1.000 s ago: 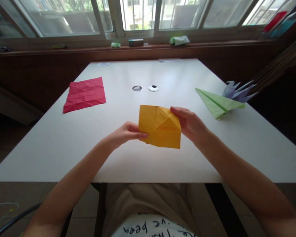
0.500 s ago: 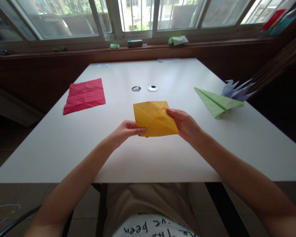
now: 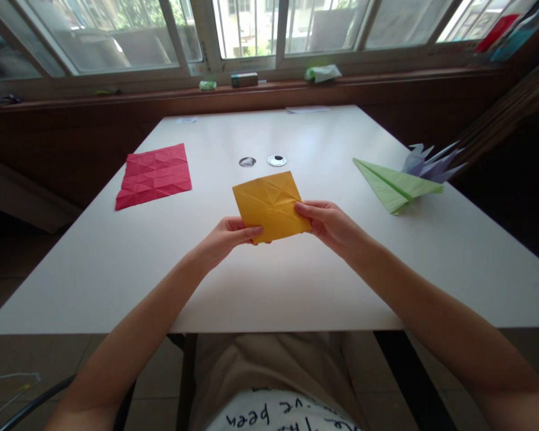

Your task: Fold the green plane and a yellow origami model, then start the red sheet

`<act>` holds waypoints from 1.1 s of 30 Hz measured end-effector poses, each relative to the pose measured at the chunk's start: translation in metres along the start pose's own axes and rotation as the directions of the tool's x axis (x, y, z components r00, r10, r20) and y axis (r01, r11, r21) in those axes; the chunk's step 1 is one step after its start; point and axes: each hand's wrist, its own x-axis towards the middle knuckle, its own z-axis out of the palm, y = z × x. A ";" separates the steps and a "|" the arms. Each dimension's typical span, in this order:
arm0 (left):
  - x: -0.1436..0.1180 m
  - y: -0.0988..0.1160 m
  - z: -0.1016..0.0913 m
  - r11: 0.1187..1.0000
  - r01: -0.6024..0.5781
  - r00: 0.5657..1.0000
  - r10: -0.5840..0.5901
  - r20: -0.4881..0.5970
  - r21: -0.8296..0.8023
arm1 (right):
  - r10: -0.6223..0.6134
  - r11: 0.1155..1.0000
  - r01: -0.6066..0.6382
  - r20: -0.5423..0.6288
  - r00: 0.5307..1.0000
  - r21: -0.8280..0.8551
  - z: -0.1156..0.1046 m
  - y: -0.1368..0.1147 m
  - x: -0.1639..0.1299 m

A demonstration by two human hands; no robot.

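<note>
Both hands, left hand and right hand, pinch closed the creased orange paper square, now tilted flatter and farther over the white worktop.

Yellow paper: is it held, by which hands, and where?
Yes. Both hands pinch the yellow paper: left hand at its near-left corner, right hand at its right corner.

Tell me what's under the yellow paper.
Beneath the yellow paper only white table shows. The left hand and right hand pinch its near corners; fingers underneath are hidden.
</note>
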 end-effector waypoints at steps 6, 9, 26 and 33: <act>-0.004 0.004 0.002 0.998 0.061 0.988 -0.061 0.145 0.009 | 0.086 0.989 -0.082 -0.028 0.996 0.124 -0.001 -0.003 0.003; -0.006 0.005 0.003 0.998 0.063 0.979 -0.066 0.194 0.024 | 0.148 0.976 -0.148 0.011 0.989 0.157 -0.004 -0.003 0.004; -0.011 0.009 0.005 1.000 -0.023 0.963 0.023 0.268 -0.002 | 0.185 0.980 -0.194 0.164 0.969 0.038 -0.001 -0.004 0.001; -0.010 0.008 0.005 0.999 -0.032 0.976 0.028 0.217 0.015 | 0.128 0.991 -0.117 0.228 0.965 -0.064 -0.002 -0.008 -0.004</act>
